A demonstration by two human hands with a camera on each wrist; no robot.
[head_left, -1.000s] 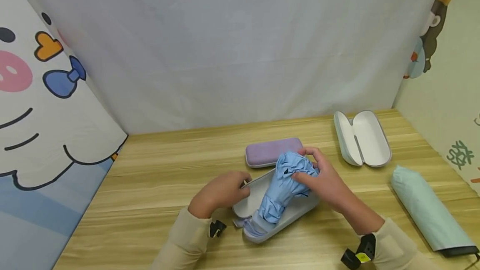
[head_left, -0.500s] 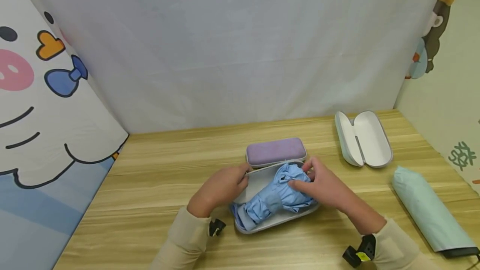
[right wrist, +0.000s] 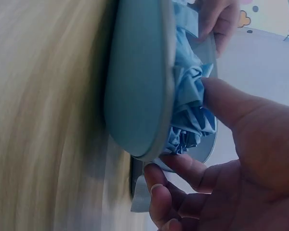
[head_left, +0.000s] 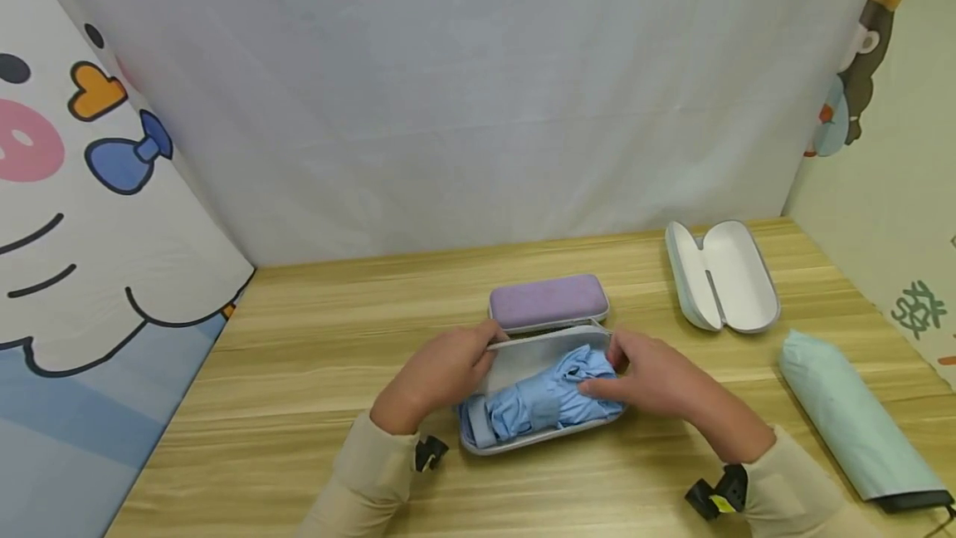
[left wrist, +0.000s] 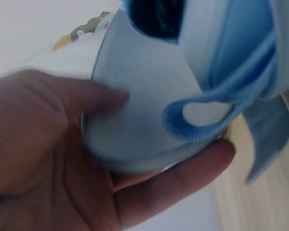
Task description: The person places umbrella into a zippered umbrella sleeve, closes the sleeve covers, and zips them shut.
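Observation:
A folded light-blue umbrella (head_left: 541,401) lies lengthwise in an open, pale-lined hard case (head_left: 519,362) on the table. At the case's left end my left hand (head_left: 444,368) grips the raised lid, thumb on the lining and fingers behind it. The umbrella's wrist loop (left wrist: 183,118) hangs near that hand in the left wrist view. My right hand (head_left: 660,376) is at the other end, its thumb pressing the crumpled blue fabric (right wrist: 190,96) and its fingers around the end of the umbrella and case. A grey ribbon tab (right wrist: 140,195) sticks out below the case there.
A closed purple case (head_left: 548,302) lies just behind the open case, close to its lid. Farther right stand an open white-lined case (head_left: 747,276) and a mint-green folded umbrella (head_left: 851,413). A white curtain (head_left: 478,106) hangs at the table's back edge.
The umbrella's right end has come down from a raised tilt to lie level in the case, guided by my right hand. The case has turned to lie more sideways, its lid held upright.

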